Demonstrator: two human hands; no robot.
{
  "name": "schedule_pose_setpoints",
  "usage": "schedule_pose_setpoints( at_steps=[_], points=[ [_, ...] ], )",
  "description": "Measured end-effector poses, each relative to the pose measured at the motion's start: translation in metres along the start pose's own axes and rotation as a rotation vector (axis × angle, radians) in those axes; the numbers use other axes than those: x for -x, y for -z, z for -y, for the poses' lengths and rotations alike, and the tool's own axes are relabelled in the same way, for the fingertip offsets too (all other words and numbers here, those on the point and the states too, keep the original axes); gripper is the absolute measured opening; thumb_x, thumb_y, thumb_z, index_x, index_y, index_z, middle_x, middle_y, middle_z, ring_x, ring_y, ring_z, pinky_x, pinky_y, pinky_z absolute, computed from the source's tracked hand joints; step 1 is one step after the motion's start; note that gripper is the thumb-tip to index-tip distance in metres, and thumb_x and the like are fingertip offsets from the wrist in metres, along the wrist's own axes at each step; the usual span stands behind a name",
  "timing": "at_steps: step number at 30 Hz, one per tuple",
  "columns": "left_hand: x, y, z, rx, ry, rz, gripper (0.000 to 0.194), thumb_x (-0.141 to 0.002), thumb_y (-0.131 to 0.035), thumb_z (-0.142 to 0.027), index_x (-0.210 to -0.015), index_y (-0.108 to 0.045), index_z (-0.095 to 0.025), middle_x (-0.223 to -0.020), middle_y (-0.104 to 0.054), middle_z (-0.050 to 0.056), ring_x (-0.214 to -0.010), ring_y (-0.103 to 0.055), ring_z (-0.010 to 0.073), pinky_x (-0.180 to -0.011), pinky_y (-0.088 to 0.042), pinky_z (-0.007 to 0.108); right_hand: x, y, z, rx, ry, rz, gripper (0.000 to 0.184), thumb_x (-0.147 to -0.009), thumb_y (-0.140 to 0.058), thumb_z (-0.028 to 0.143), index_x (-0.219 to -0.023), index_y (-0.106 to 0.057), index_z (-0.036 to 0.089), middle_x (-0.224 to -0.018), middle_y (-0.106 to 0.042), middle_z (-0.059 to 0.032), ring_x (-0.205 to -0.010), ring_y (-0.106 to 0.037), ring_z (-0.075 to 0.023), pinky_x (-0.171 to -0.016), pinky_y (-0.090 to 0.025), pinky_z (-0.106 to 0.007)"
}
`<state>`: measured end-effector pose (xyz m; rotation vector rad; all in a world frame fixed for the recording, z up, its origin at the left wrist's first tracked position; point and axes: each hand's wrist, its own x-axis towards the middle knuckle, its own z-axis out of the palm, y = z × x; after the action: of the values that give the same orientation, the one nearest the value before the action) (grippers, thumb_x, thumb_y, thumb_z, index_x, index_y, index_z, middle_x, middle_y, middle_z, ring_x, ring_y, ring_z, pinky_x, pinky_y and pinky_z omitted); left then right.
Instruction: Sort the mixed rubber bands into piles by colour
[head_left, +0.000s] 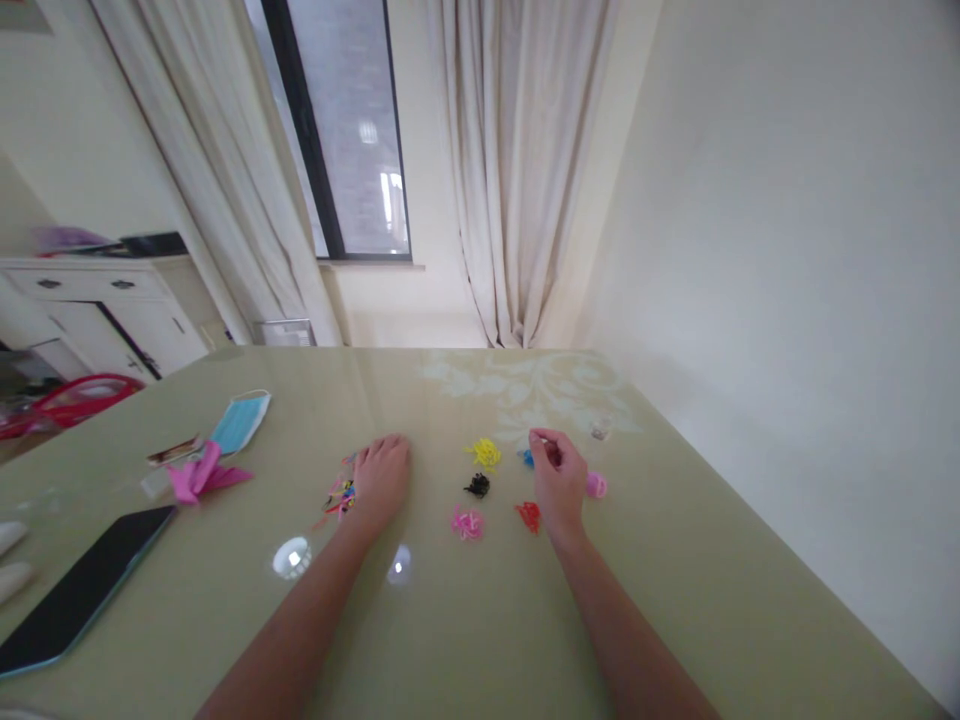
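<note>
The blue pile [528, 458] lies just left of our nearer right hand [561, 485], fingers curled nearly closed; our left hand [382, 480] bends loosely, both holds unclear.

Left hand [382, 480] over mixed-colour pile [341, 497]; right hand [559, 475] above blue pile [528, 458]

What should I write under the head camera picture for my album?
Left hand on the mixed pile, right hand by the blue pile, with yellow, black and red piles near.
</note>
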<state>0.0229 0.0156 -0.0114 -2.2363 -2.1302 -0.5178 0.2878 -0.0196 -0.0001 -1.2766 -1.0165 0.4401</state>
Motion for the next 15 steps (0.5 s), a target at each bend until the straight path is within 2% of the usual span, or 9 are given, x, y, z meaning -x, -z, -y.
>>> schedule_pose_setpoints(
  at_steps=[5, 9, 12, 15],
  points=[
    [0.009, -0.003, 0.01, -0.048, -0.04, 0.025, 0.032, -0.101, -0.049, -0.015, -0.101, -0.081, -0.021, -0.116, -0.079, 0.015, -0.118, -0.067, 0.0349, -0.103, -0.044, 0.048, 0.006, 0.001, 0.003, 0.047, 0.043, 0.034, 0.037, -0.089, -0.069, 0.053, -0.091, -0.078, 0.017, -0.063, -0.056, 0.0022, -0.059, -0.048, -0.0167, -0.056, -0.038, -0.028],
    [0.018, -0.002, 0.016, 0.045, -0.017, -0.064, 0.03, -0.102, -0.051, -0.022, -0.1, -0.08, -0.023, -0.113, -0.08, 0.015, -0.114, -0.068, 0.0363, -0.103, -0.044, 0.051, 0.012, 0.0, 0.003, 0.074, 0.058, 0.082, 0.036, -0.09, -0.069, 0.052, -0.091, -0.078, 0.018, -0.065, -0.06, 0.0007, -0.06, -0.05, -0.0171, -0.056, -0.039, -0.028],
    [0.02, -0.002, 0.013, 0.327, 0.021, -0.158, 0.026, -0.102, -0.053, -0.027, -0.1, -0.079, -0.024, -0.108, -0.081, 0.012, -0.107, -0.071, 0.0327, -0.099, -0.048, 0.046, 0.018, -0.001, 0.003, 0.077, 0.068, 0.127, 0.035, -0.091, -0.068, 0.052, -0.091, -0.078, 0.018, -0.066, -0.061, 0.0001, -0.06, -0.051, -0.017, -0.055, -0.04, -0.028],
    [0.019, -0.003, 0.003, 0.722, 0.035, -0.176, 0.021, -0.097, -0.061, -0.035, -0.096, -0.079, -0.024, -0.097, -0.083, 0.008, -0.091, -0.073, 0.0273, -0.087, -0.054, 0.038, 0.024, -0.003, 0.005, 0.075, 0.082, 0.18, 0.034, -0.092, -0.068, 0.049, -0.092, -0.079, 0.018, -0.067, -0.062, -0.0002, -0.06, -0.053, -0.0171, -0.056, -0.041, -0.028]
  ],
)
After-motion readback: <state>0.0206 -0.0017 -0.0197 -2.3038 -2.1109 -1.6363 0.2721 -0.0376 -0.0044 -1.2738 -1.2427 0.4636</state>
